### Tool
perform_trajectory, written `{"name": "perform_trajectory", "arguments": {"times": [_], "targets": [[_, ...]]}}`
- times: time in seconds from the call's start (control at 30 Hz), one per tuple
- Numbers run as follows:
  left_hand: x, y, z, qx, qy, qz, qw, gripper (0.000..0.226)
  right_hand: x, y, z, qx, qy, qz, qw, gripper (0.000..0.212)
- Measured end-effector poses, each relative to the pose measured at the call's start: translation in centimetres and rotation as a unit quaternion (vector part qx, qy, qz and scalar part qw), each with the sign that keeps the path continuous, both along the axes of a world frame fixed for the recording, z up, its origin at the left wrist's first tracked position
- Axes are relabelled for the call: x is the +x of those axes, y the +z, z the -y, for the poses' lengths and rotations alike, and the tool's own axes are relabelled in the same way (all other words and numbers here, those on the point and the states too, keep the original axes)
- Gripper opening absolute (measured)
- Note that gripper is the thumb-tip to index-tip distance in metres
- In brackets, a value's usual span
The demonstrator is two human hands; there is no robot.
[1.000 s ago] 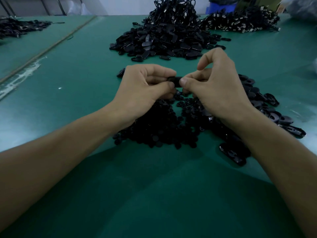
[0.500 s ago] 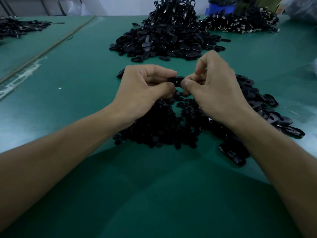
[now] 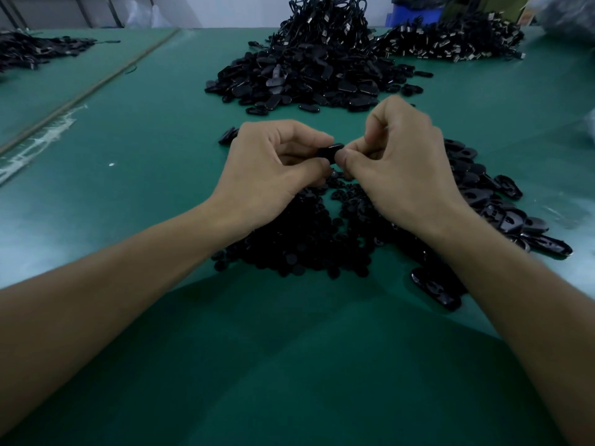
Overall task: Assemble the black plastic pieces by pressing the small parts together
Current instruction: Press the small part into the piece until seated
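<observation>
A small black plastic piece [image 3: 329, 151] is held above the green table between both hands. My left hand [image 3: 270, 169] pinches its left end with thumb and curled fingers. My right hand [image 3: 399, 165] pinches its right end, thumb tip pressed against it and index finger bent above. Under the hands lies a heap of small round black parts [image 3: 299, 246]. Larger oval black shells [image 3: 495, 201] lie to the right of that heap. How the held parts fit together is hidden by my fingers.
A big pile of oval black pieces [image 3: 309, 78] sits farther back, topped by black cables. Another cable heap [image 3: 450, 43] lies at the back right, a blue bin [image 3: 415, 12] behind it. More black parts [image 3: 35, 51] lie far left. A seam [image 3: 90, 91] crosses the green mat [image 3: 289, 365].
My right hand has curled tighter, its index finger bending down closer to the piece. Both hands stay at the same spot, still pinching the piece.
</observation>
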State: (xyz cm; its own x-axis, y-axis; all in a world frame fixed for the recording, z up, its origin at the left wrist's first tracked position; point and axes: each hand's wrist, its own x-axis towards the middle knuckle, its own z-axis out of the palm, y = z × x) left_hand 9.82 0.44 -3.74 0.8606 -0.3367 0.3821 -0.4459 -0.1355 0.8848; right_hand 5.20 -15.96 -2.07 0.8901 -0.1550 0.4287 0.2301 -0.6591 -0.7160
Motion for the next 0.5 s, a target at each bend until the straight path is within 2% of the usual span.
{"name": "perform_trajectory", "arguments": {"times": [0.2, 0.33, 0.5], "targets": [[-0.13, -0.22, 0.06, 0.073, 0.057, 0.094, 0.991, 0.026, -0.02, -0.23, -0.57, 0.004, -0.01, 0.0, 1.0, 0.042], [-0.33, -0.36, -0.03, 0.101, 0.082, 0.163, 0.978, 0.018, -0.1, -0.26, -0.89, 0.009, -0.004, -0.01, 1.0, 0.035], [0.1, -0.59, -0.32, 0.14, 0.091, 0.193, 0.967, 0.015, -0.17, -0.18, -0.94, -0.005, 0.039, -0.019, 0.999, 0.03]]}}
